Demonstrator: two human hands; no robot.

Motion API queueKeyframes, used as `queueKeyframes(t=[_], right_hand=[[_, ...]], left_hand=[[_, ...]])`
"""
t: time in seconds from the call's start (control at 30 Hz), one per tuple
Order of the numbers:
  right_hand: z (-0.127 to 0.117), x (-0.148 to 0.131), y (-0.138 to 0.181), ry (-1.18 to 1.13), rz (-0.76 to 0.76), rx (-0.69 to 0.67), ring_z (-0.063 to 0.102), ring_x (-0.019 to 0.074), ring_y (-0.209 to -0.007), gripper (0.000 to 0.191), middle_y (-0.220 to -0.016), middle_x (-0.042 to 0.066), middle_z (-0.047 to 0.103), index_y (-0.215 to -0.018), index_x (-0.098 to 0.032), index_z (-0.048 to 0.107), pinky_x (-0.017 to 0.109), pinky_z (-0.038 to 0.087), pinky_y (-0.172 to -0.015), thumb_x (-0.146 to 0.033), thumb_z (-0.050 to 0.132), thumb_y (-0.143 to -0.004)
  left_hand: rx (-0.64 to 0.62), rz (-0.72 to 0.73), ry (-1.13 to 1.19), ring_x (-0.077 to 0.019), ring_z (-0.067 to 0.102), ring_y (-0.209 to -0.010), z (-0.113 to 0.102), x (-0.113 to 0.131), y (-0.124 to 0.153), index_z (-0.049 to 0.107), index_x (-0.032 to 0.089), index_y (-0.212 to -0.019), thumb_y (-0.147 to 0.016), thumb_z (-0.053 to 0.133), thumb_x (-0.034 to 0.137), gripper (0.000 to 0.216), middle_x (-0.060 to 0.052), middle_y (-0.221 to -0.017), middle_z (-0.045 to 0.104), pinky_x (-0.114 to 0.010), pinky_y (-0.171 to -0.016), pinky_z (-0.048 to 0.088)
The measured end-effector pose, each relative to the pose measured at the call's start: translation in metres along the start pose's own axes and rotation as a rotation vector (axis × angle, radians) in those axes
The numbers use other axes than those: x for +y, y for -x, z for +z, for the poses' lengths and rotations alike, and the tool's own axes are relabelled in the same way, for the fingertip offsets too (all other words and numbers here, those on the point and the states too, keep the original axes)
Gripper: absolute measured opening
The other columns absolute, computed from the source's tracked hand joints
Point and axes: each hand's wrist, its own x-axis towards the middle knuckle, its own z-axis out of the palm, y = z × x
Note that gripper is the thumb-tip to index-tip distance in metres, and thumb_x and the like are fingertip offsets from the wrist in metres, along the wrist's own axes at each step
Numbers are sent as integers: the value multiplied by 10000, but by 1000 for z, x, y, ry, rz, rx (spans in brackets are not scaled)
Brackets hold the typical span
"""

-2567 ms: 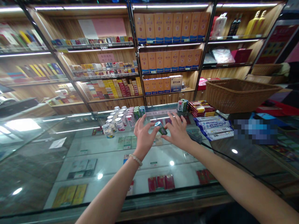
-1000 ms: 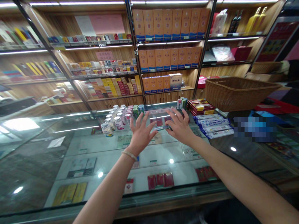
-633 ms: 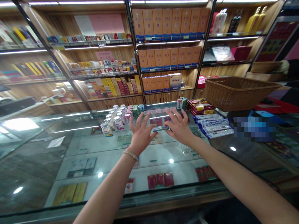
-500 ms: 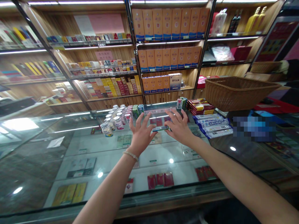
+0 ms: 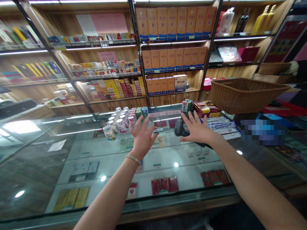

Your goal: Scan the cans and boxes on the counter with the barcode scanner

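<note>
A small teal-and-white flat pack (image 5: 161,129) lies on the glass counter top (image 5: 72,143), between my two hands. My left hand (image 5: 142,136) hovers just left of the pack, fingers spread and holding nothing. My right hand (image 5: 196,129) sits to the right of the pack, fingers spread, over a dark handheld device (image 5: 179,127) with a black cable; whether it touches the device I cannot tell.
Small clear jars (image 5: 117,123) and green tubes cluster left of centre. Stacked red packs (image 5: 206,110), blue-white packets (image 5: 222,125) and a wicker basket (image 5: 244,94) stand to the right. Shelves of boxed goods (image 5: 172,27) fill the back wall.
The small pack, held between both hands earlier, now lies on the glass. My right hand has moved right, away from it, to over the dark device. My left hand stays nearly still.
</note>
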Motion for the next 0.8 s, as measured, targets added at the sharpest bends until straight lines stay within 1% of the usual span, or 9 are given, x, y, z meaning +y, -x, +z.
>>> queueKeyframes(t=[0.07, 0.13, 0.23, 0.33, 0.43, 0.5, 0.57, 0.7, 0.8], right_hand=[[-2, 3, 1, 10, 61, -125, -110, 461, -1592, 1310, -1749, 196, -70, -1667, -227, -124, 796, -16, -1178, -817, 619, -765], [-4, 2, 3, 7, 98, -199, -108, 464, -1590, 1308, -1750, 192, -62, -1672, -215, -100, 798, 5, -1180, -823, 613, -760], [-8, -5, 6, -12, 122, -226, -85, 453, -1598, 1225, -1752, 189, -42, -1685, -188, -9, 797, 102, -1182, -806, 576, -805], [-13, -15, 11, -14, 142, -255, -4, 434, -1607, 1089, -1752, 207, 16, -1678, -172, 137, 767, 225, -1172, -747, 572, -862], [-15, -23, 16, -10, 148, -227, 189, 428, -1572, 946, -1704, 250, 215, -1629, -164, 282, 688, 356, -1140, -672, 602, -898], [-15, -26, 18, -13, 143, -186, 354, 409, -1487, 871, -1604, 263, 382, -1581, -149, 353, 613, 442, -1089, -623, 632, -906], [-14, -28, 19, -11, 133, -161, 450, 386, -1399, 799, -1506, 252, 478, -1534, -139, 403, 560, 489, -1037, -577, 650, -913], [-10, -30, 17, -4, 122, -116, 506, 372, -1343, 613, -1435, 231, 512, -1446, -132, 467, 488, 521, -974, -472, 611, -957], [-8, -30, 15, -21, 123, -109, 570, 378, -1292, 559, -1410, 232, 518, -1413, -122, 478, 470, 529, -955, -426, 600, -960]], left_hand=[[-8, -1, -4, -401, 353, -1515, 0, 1, 0, 757, 288, -966, -811, 832, 340, 179, -48, -1624, 480, -724, -1241, 62], [-11, -4, 0, -400, 351, -1516, 1, 1, -1, 757, 290, -966, -810, 832, 344, 182, -47, -1625, 479, -725, -1240, 62], [-15, -14, 9, -399, 350, -1516, 2, 1, -1, 760, 290, -960, -827, 813, 349, 155, -48, -1624, 479, -728, -1238, 60], [-15, -17, 8, -398, 352, -1514, 3, 0, -2, 763, 291, -958, -841, 799, 356, 138, -49, -1622, 483, -726, -1237, 56], [-11, -11, -1, -398, 354, -1512, 4, 0, -1, 765, 294, -963, -845, 794, 365, 141, -51, -1621, 483, -719, -1238, 57], [-13, -8, 0, -400, 353, -1511, 4, 0, -1, 766, 295, -969, -845, 795, 369, 147, -53, -1619, 486, -720, -1236, 61], [-13, -9, 3, -403, 354, -1510, 4, 0, 0, 766, 296, -970, -846, 794, 374, 149, -50, -1615, 492, -721, -1235, 60], [-17, -12, 15, -397, 345, -1516, 4, 1, 0, 764, 299, -980, -845, 791, 369, 154, -43, -1619, 487, -711, -1246, 32], [-18, -12, 23, -393, 336, -1520, 4, 1, 0, 762, 299, -984, -844, 791, 361, 156, -44, -1625, 477, -708, -1249, 20]])
